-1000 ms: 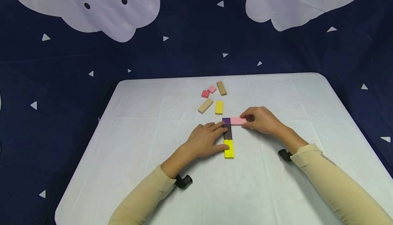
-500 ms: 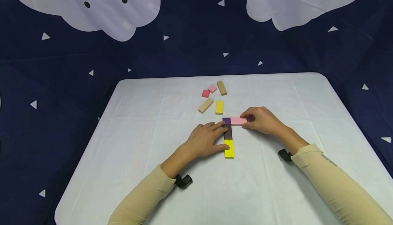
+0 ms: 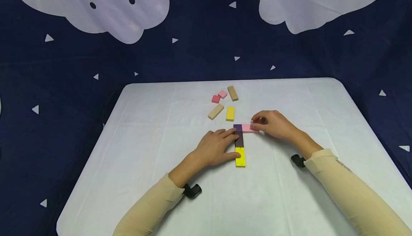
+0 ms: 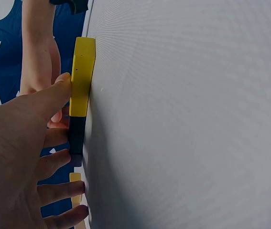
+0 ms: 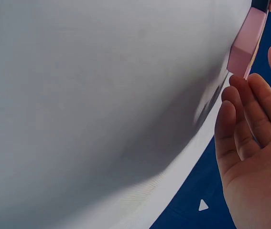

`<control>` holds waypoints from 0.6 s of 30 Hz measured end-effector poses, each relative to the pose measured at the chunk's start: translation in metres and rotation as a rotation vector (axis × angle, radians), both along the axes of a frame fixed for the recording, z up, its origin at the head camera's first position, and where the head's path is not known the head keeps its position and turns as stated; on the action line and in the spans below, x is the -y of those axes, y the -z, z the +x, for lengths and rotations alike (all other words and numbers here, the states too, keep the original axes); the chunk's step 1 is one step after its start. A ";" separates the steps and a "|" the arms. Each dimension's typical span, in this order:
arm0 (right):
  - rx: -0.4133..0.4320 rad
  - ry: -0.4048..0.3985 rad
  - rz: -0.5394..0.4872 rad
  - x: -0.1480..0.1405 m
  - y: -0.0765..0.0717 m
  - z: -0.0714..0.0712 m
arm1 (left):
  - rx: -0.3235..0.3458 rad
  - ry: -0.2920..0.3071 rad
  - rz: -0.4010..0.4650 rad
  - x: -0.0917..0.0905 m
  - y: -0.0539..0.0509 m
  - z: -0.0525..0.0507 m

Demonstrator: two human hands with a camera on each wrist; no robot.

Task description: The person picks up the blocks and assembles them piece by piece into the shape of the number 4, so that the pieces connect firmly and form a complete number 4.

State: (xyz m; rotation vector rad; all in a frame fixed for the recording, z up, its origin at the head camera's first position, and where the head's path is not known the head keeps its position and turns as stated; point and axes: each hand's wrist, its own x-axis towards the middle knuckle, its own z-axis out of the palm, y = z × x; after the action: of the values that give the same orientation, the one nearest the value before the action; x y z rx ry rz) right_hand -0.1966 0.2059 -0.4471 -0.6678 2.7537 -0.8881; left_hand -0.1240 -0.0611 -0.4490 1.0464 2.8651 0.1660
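Observation:
A yellow block (image 3: pixel 240 161), a dark block (image 3: pixel 239 140) and a small purple block (image 3: pixel 237 127) lie end to end in a column. From the purple one a pink block (image 3: pixel 254 130) extends to the right, making a corner. My left hand (image 3: pixel 214 148) rests along the column's left side, its thumb on the yellow block and fingertips at the dark and purple ones. Just over the pink block's right part is my right hand (image 3: pixel 276 124), fingers loosely bent and not gripping it. In the right wrist view the fingers (image 5: pixel 252 95) are spread beside the pink block (image 5: pixel 247 40).
Behind the column lie a yellow block (image 3: pixel 230 113), two wooden blocks (image 3: pixel 215 111) (image 3: pixel 233 93), a red block (image 3: pixel 216 99) and a small pink block (image 3: pixel 222 94). A white cloth covers the table (image 3: pixel 128 139). A dark blue backdrop (image 3: pixel 199 57) hangs behind.
My right hand has loosened its pinch on the pink block's right end and shifted slightly up and left above it. My left hand and the blocks have stayed in place.

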 end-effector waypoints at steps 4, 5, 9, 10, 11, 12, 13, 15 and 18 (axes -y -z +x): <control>-0.014 0.015 -0.005 0.001 -0.003 -0.008 | -0.006 0.003 0.008 0.000 0.001 0.000; -0.018 0.017 -0.008 0.002 -0.004 -0.010 | -0.008 0.003 0.009 0.000 0.001 -0.001; -0.033 0.038 -0.021 0.006 -0.005 -0.020 | -0.015 0.002 0.006 0.000 0.002 -0.002; -0.036 0.043 -0.023 0.008 -0.006 -0.023 | -0.015 0.001 0.003 0.000 0.002 -0.002; -0.038 0.048 -0.023 0.010 -0.006 -0.025 | -0.015 0.001 0.003 0.000 0.002 -0.002; -0.039 0.051 -0.023 0.011 -0.006 -0.028 | -0.013 0.001 0.003 0.000 0.002 -0.002; -0.041 0.051 -0.019 0.013 -0.006 -0.030 | -0.012 0.001 0.002 0.000 0.002 -0.001; -0.045 0.045 -0.015 0.015 -0.006 -0.035 | -0.010 0.000 0.001 0.000 0.001 -0.001; -0.054 0.041 -0.005 0.018 -0.005 -0.042 | -0.008 -0.001 0.002 0.000 0.001 -0.001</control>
State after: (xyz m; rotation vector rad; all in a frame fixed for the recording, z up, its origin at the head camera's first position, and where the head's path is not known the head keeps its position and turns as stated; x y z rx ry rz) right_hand -0.2387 0.1882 -0.4425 -0.6484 2.8236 -0.8980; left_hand -0.1245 -0.0612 -0.4501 1.0477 2.8732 0.1650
